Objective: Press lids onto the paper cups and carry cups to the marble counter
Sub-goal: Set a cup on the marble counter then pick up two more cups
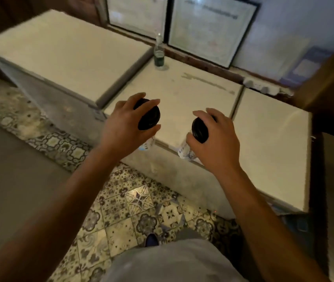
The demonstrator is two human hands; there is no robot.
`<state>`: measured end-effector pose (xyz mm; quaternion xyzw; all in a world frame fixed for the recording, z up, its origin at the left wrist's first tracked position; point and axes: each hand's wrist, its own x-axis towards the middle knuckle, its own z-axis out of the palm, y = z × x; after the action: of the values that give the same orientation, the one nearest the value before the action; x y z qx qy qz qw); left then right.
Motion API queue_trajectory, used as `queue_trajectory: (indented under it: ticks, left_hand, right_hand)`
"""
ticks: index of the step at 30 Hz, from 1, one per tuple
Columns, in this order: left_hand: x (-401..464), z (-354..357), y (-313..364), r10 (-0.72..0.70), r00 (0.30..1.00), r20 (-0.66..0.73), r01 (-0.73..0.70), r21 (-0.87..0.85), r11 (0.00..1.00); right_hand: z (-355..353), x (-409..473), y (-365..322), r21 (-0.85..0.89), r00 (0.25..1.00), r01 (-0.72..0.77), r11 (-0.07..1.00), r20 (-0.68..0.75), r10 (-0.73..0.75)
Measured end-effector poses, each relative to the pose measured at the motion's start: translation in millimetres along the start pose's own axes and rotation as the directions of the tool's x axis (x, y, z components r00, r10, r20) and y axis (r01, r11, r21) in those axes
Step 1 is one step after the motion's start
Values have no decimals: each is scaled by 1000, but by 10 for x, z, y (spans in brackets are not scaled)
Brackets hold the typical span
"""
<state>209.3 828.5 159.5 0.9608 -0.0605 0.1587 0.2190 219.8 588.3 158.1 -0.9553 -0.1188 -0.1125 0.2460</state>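
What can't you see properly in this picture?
- Left cup: the head view shows only a bit of its side; the left hand hides the rest.
- Right cup: mostly hidden under the right hand.
- Whether the black lids are pressed fully down: fingers cover the rims.
- Framed papers: writing too blurred to read.
- Bottle: label too small.

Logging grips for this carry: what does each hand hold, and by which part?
Left hand grips a paper cup from above, around its black lid. Right hand grips a second cup the same way, around its lid.
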Motion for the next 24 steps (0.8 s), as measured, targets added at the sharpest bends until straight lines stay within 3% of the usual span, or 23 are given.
queue_trajectory:
  ticks: [6,13,24]
  left_hand:
    - [-188,-459,-963,-259,960,-108,267,67,961]
    - [-370,-1042,-1839,-516,816,-262,561,142,815]
    - [-865,-1952,-2924,-642,566,-518,801,160,577]
  right_hand:
    - [699,734,-874,87,954,267,960,116,-276]
    - [1525,1536,-1981,300,816,490,819,174,-552]
    - [2338,2012,-3884,466,550,692,551,155,-821]
